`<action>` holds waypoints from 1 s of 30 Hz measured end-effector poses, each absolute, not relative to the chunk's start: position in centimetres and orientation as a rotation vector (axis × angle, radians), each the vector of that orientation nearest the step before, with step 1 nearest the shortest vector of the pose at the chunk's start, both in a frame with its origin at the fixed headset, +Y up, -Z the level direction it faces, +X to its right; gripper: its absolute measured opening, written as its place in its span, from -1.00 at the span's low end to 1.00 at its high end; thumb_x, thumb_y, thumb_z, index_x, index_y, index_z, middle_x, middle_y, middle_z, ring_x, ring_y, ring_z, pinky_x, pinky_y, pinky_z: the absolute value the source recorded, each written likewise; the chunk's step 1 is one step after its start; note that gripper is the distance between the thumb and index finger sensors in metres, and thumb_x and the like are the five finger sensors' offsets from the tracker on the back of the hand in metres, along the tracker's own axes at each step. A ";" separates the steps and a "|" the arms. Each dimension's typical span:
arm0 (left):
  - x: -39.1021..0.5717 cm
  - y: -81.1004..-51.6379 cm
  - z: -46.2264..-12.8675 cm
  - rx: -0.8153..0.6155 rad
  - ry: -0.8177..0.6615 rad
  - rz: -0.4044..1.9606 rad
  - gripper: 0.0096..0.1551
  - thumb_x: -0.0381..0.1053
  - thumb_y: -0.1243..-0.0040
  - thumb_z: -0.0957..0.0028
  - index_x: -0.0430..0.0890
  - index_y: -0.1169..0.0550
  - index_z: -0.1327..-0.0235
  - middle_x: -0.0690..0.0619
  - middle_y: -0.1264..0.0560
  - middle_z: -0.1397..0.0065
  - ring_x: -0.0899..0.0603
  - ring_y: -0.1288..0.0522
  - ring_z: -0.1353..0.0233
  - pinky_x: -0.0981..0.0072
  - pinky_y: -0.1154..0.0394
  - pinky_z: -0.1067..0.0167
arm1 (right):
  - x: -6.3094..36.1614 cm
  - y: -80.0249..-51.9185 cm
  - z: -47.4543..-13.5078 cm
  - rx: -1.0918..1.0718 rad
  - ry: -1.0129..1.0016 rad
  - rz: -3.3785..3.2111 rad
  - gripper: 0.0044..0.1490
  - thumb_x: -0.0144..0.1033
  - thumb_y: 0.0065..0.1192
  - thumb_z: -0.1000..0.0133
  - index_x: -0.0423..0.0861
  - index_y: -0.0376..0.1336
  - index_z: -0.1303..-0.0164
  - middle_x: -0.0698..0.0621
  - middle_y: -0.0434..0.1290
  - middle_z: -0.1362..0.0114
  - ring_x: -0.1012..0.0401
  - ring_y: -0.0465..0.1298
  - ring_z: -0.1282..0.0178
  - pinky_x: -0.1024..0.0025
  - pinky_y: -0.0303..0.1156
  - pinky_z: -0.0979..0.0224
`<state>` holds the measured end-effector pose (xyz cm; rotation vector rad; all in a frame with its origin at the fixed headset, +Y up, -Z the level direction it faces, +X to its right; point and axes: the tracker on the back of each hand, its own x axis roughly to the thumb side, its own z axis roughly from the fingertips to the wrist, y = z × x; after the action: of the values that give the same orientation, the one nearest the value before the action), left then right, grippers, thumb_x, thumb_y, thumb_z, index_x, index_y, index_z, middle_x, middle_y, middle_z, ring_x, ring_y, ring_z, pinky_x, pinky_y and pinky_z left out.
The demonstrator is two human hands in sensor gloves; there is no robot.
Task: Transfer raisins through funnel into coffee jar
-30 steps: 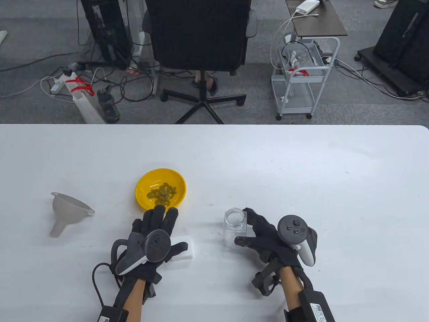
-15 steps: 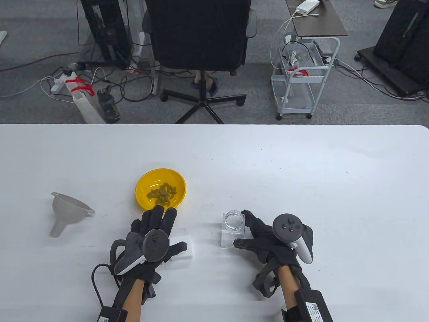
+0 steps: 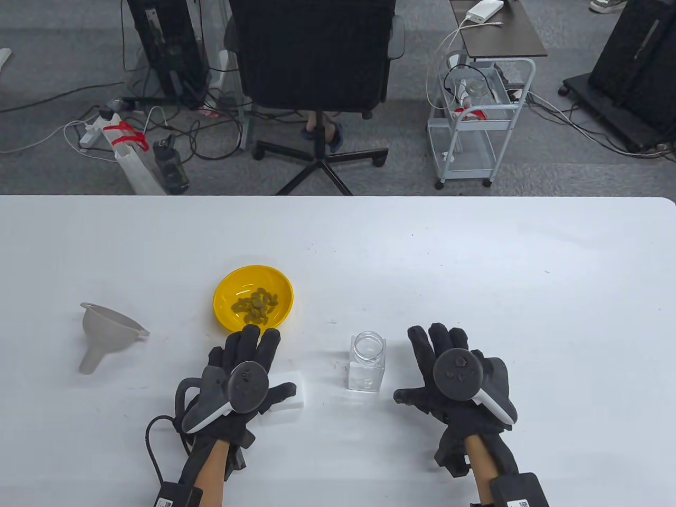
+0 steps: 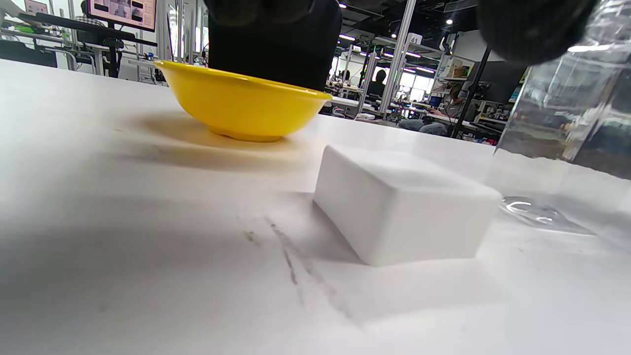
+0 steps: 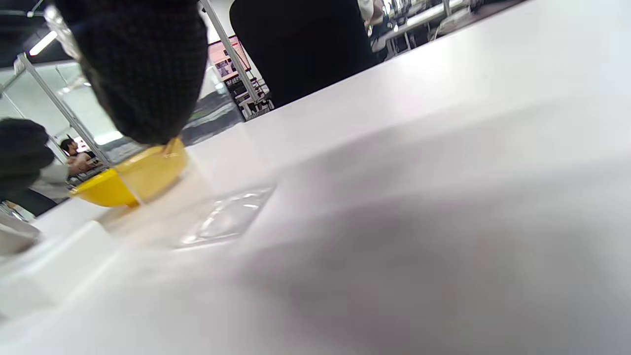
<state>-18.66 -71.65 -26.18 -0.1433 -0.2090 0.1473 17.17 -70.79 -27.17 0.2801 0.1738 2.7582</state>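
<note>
A clear square coffee jar stands open and upright on the white table. It also shows in the left wrist view and the right wrist view. A yellow bowl holds several raisins; the bowl shows in the left wrist view. A grey funnel lies on its side at the left. My left hand rests flat, fingers spread, just below the bowl. My right hand lies open, right of the jar and apart from it.
A white block lies partly under my left hand and shows in the left wrist view. Beyond the table's far edge stand an office chair and a wire cart.
My right hand let go of the jar, moved right and flattened with fingers spread. The jar now stands alone, slightly left of where it was. The left hand has not moved.
</note>
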 end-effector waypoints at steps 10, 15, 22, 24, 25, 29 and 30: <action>-18.7 -71.5 -26.5 -0.117 -0.173 0.074 0.16 0.55 0.00 -0.16 0.11 0.14 -0.84 -0.21 0.09 -0.93 -0.43 0.04 -0.83 -0.45 0.05 -0.60 | 18.4 -72.1 -26.7 0.195 0.211 2.800 0.44 0.31 0.34 -0.08 0.04 -0.50 -0.74 -0.35 -0.54 -0.74 -0.41 -0.55 -0.64 -0.62 -0.42 -0.49; -22.2 -70.9 -27.4 -0.088 -0.049 -0.141 0.16 0.52 -0.01 -0.19 0.12 0.20 -0.83 -0.25 0.22 -0.92 -0.45 0.11 -0.83 -0.44 0.08 -0.61 | 18.7 -71.9 -26.4 0.192 0.188 2.796 0.44 0.31 0.33 -0.08 0.05 -0.50 -0.74 -0.35 -0.55 -0.73 -0.42 -0.55 -0.63 -0.62 -0.42 -0.49; -30.2 -69.5 -29.1 -0.072 0.264 -0.284 0.21 0.50 0.00 -0.24 0.12 0.39 -0.74 -0.28 0.46 -0.82 -0.55 0.33 -0.75 -0.44 0.18 -0.62 | 19.0 -71.9 -26.8 0.180 0.197 2.742 0.44 0.31 0.33 -0.09 0.04 -0.50 -0.74 -0.35 -0.55 -0.73 -0.41 -0.55 -0.63 -0.62 -0.42 -0.49; -32.1 -69.6 -29.6 -0.104 0.354 -0.273 0.20 0.50 0.00 -0.24 0.14 0.38 -0.75 -0.28 0.46 -0.83 -0.57 0.33 -0.75 -0.44 0.18 -0.62 | 19.1 -72.1 -26.9 0.170 0.211 2.730 0.43 0.30 0.33 -0.09 0.05 -0.50 -0.74 -0.35 -0.55 -0.73 -0.41 -0.55 -0.63 -0.62 -0.42 -0.49; -32.8 -69.8 -29.8 -0.114 0.374 -0.274 0.20 0.50 -0.01 -0.24 0.15 0.38 -0.74 -0.28 0.46 -0.82 -0.57 0.33 -0.75 -0.45 0.18 -0.62 | 19.1 -72.2 -26.9 0.166 0.217 2.730 0.43 0.31 0.33 -0.09 0.05 -0.50 -0.74 -0.35 -0.56 -0.73 -0.41 -0.55 -0.63 -0.62 -0.42 -0.49; -34.4 -70.7 -30.5 -0.153 0.415 -0.304 0.18 0.49 -0.04 -0.23 0.20 0.35 -0.75 -0.28 0.43 -0.84 -0.60 0.29 -0.75 -0.46 0.13 -0.62 | 19.1 -72.2 -26.9 0.167 0.218 2.728 0.43 0.31 0.33 -0.09 0.05 -0.50 -0.74 -0.35 -0.56 -0.73 -0.41 -0.55 -0.63 -0.62 -0.41 -0.49; -34.6 -70.9 -30.6 -0.157 0.421 -0.299 0.17 0.49 -0.04 -0.22 0.20 0.33 -0.75 -0.28 0.42 -0.85 -0.60 0.25 -0.75 -0.46 0.12 -0.62 | 19.1 -72.2 -26.9 0.168 0.213 2.722 0.43 0.31 0.33 -0.09 0.05 -0.50 -0.74 -0.35 -0.56 -0.73 -0.41 -0.55 -0.63 -0.62 -0.41 -0.49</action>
<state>-34.58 -70.94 -30.62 -0.1572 0.4206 -0.2990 19.13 -72.24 -26.95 0.1684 0.2134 2.7223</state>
